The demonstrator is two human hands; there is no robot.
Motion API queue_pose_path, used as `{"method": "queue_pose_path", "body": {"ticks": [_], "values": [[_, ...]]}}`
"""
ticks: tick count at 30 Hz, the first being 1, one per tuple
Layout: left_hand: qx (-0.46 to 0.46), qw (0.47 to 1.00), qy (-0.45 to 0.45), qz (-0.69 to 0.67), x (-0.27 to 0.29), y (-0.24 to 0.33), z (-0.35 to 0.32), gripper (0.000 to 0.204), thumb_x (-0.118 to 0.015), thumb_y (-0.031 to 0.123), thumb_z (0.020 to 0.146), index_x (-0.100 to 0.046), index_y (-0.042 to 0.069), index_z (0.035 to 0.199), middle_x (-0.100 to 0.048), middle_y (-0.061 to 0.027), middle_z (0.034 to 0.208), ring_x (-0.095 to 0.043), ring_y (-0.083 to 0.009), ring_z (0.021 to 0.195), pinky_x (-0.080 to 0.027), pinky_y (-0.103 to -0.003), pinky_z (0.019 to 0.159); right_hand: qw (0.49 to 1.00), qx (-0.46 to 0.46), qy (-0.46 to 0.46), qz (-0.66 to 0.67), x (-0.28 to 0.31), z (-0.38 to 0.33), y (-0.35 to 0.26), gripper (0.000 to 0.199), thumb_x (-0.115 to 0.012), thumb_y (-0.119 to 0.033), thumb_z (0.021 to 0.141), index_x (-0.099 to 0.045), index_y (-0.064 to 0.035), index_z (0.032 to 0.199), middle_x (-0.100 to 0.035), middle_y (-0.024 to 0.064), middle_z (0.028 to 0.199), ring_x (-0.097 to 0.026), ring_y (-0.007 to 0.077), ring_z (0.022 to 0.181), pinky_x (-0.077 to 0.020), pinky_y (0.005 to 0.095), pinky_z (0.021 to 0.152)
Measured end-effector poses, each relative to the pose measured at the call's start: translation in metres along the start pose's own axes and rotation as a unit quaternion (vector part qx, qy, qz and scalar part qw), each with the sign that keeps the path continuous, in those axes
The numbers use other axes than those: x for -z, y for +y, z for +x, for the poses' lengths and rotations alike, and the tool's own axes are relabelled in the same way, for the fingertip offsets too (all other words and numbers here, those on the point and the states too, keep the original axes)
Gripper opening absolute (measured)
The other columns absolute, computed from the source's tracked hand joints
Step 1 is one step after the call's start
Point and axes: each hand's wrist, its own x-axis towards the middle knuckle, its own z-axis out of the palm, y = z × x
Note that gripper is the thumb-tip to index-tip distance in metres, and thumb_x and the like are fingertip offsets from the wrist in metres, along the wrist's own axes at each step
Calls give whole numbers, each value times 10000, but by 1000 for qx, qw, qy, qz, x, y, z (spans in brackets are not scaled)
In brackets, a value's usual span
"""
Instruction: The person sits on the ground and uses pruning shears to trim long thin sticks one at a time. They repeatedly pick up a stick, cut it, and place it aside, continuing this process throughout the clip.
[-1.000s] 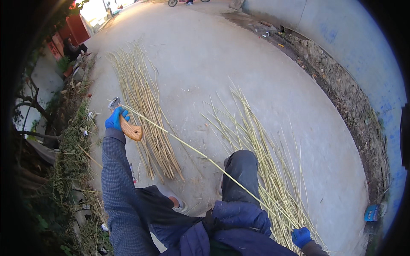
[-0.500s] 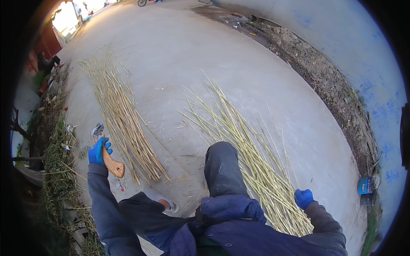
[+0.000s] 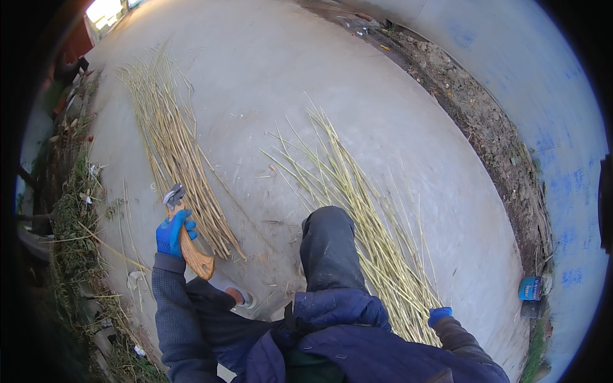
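Observation:
My left hand (image 3: 172,233), in a blue glove, is closed around a wooden-handled cutting tool (image 3: 196,256). The tool has a curved brown handle and a grey metal head that sticks up past my fingers. It is held just above the lower left edge of a long pile of tan stalks (image 3: 182,156). My right hand (image 3: 438,315), also blue-gloved, is low at the right edge of a second pile of yellow-green stalks (image 3: 377,239). Its fingers are mostly hidden, so I cannot make out whether they grip any stalks.
My bent knee (image 3: 329,242) is between the two piles on the concrete ground (image 3: 249,96). Dry weeds and debris (image 3: 76,230) line the left side. Along the right run a dirt strip (image 3: 476,121) and a pale wall (image 3: 549,96), with a blue bucket (image 3: 530,288) near its foot.
My left hand has moved right with the tool, closer to the tan pile. My right hand has dropped lower and inward against the yellow-green stalks. The view has tilted down somewhat.

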Motion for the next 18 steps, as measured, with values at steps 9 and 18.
{"method": "queue_pose_path", "body": {"ticks": [9,18], "values": [[10,998,-33,-55,13,-6,-2,369,-650,228,936,-588,-45,1177,-658,-104,811,-611,-158,619,-524,-271,552,931,110,339,78,315,150,-50,323,-556,-404,864,-641,-139,1029,-711,126,944,-678,305,914,-489,459,829],[50,997,13,-65,17,26,-27,368,-607,168,951,-557,-84,1215,-689,-139,836,-647,-174,659,-542,-285,598,924,299,239,19,602,200,-410,395,-542,-407,860,-705,-106,1056,-685,147,1136,-645,314,1089,-501,452,923]]}}
